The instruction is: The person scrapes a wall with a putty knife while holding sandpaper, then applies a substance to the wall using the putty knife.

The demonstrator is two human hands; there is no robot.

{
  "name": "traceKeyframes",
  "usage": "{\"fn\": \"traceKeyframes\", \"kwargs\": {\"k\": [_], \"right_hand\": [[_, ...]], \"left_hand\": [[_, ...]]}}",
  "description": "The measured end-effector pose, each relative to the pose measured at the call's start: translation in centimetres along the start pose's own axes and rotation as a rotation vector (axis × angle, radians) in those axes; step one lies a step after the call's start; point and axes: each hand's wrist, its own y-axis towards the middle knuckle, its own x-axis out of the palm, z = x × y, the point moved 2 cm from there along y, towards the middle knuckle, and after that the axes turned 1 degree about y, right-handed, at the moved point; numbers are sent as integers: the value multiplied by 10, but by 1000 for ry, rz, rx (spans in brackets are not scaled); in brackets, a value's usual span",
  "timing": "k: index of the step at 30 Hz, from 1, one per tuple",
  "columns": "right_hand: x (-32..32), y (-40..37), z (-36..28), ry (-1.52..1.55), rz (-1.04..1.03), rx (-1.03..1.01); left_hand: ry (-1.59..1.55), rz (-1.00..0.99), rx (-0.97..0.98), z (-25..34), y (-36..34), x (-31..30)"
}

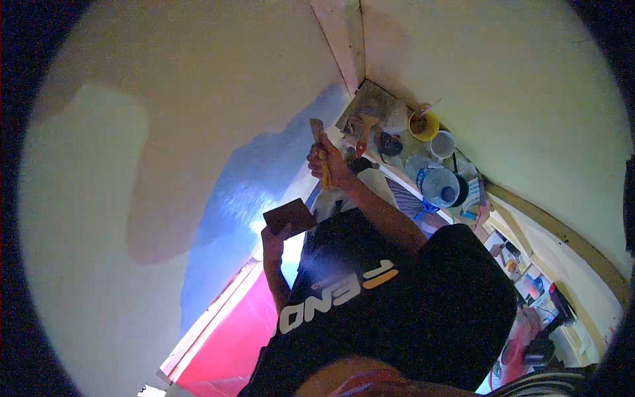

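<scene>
My right hand (329, 164) is closed around a narrow tan hand tool (317, 127), whose ends stick out above and below the fist. Its exact kind is not clear. Lower and to the left, my left hand (273, 243) grips a flat brown rectangular plate (291, 219) by its near edge. The two held things are apart. Beyond my left hand is a pale wall (178, 165), with a bluish lit area (245, 175) nearest the hands. Neither held thing visibly touches the wall.
On a ledge to the right stand a yellow bucket (433, 124), a white cup (442, 144) and a clear bucket (442, 173). A red-handled brush (361, 148) lies nearer my right hand. At lower left is a red panel (231, 337); cluttered shelves (529, 281) show at lower right.
</scene>
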Motion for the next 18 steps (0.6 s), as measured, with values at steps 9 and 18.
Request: {"fn": "traceKeyframes", "kwargs": {"k": [9,18], "right_hand": [[4,49,13,6,67,-256],[1,52,-13,151,-27,-202]], "left_hand": [[69,-49,-84,6,-7,-10],[167,-77,-160,22,3,-35]]}}
